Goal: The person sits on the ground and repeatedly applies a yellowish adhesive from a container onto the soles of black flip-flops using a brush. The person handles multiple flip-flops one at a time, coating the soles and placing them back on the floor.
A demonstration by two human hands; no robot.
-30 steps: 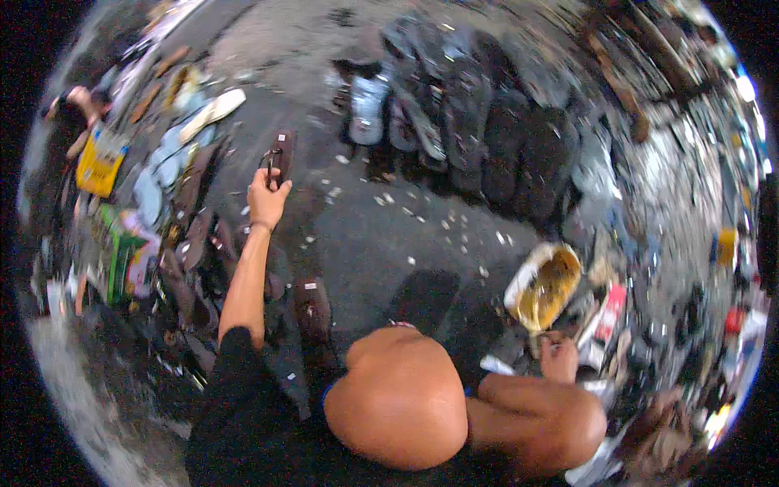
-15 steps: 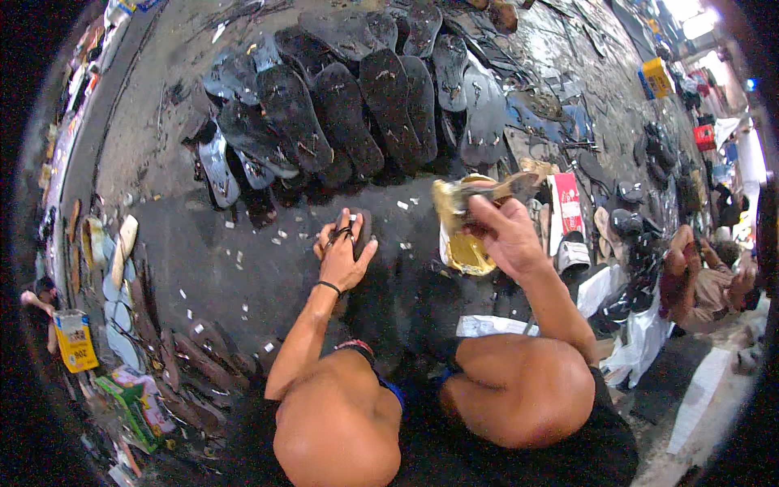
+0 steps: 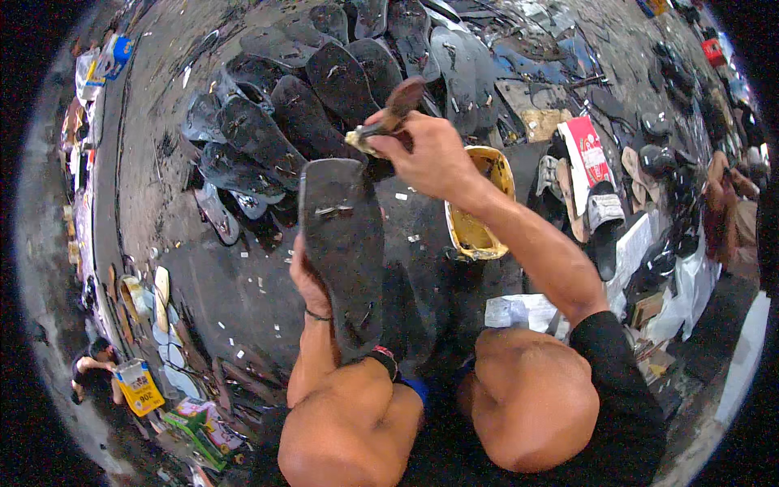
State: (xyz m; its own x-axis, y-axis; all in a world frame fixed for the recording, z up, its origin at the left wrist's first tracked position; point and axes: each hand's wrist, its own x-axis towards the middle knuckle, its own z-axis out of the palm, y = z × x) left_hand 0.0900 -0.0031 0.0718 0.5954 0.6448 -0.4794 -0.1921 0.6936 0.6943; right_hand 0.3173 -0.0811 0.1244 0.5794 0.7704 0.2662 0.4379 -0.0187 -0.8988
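Note:
My left hand [image 3: 309, 280] grips a dark sandal sole [image 3: 342, 252] from beneath its left edge, lifting it upright before me; most of its fingers are hidden behind it. Small pale strap ends or marks show on the sole's face. In my right hand [image 3: 434, 154] is a brush [image 3: 392, 114] with a brown handle, its pale, wet-looking tip just beyond the sole's top end. The brush tip looks apart from the sole. Below my right wrist stands an oblong tub [image 3: 469, 235] smeared with yellowish glue.
Many dark soles [image 3: 341, 77] lie overlapped beyond my hands. A red and white box [image 3: 586, 150] and a shoe [image 3: 604, 209] stand on the right. Yellow tin [image 3: 139, 388] and green box [image 3: 199, 434] sit at the lower left. People [image 3: 95, 365] are at both sides.
My left hand, earlier down on the dark mat over a sole, now holds a sole raised. The brush has moved from above the glue tub leftward to near the sole's top. The view has shifted.

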